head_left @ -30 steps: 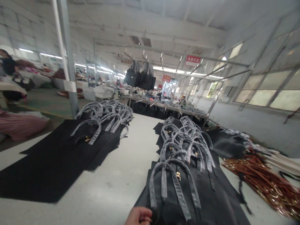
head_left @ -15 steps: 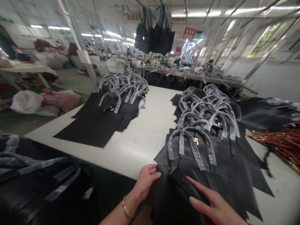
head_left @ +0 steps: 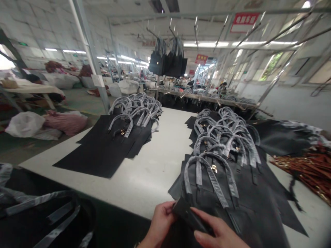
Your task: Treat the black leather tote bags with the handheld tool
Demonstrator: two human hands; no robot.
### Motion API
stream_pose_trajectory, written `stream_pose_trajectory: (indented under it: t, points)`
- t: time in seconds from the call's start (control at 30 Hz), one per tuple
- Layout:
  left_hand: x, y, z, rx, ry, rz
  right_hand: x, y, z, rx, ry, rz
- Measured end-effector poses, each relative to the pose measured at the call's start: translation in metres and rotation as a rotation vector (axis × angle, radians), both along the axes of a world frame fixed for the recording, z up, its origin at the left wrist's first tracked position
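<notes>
At the bottom centre, my right hand is closed on a dark strip-like black leather piece with a tiny spot near its end. My left hand is closed at the near left end of that piece, its fingertips partly hidden behind it. Whether it also pinches the black panel below, I cannot tell. Just beyond my hands lie overlapping black handbag panels with arched handles wrapped in clear plastic. A gold-coloured metal fitting shows between the nearest handles.
More bag panels with wrapped handles lie on the white table at the left. Brown straps are heaped at the right. Other wrapped handles are at lower left. Black bags hang from a rack beyond.
The view has tilted up, so the table and bags sit lower. My hands have come closer together, and my left hand has moved from the panel's top corner to the leather piece's end.
</notes>
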State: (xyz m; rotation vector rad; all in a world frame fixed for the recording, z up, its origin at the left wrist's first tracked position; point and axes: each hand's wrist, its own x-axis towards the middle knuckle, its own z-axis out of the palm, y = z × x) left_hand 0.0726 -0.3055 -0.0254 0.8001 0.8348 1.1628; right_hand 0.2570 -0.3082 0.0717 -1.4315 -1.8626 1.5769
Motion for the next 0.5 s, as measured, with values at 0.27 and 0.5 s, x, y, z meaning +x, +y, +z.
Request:
stream_pose_trajectory:
  t: [0.27,0.5]
  points:
    - [0.018,0.008,0.001,-0.39,-0.222,-0.192,0.03,-0.005,0.013,0.048,0.076,-0.317]
    - [0.051,0.022,0.014,-0.314,-0.459,-0.41,0.114,-0.051,0.019,0.086,0.168,-0.715]
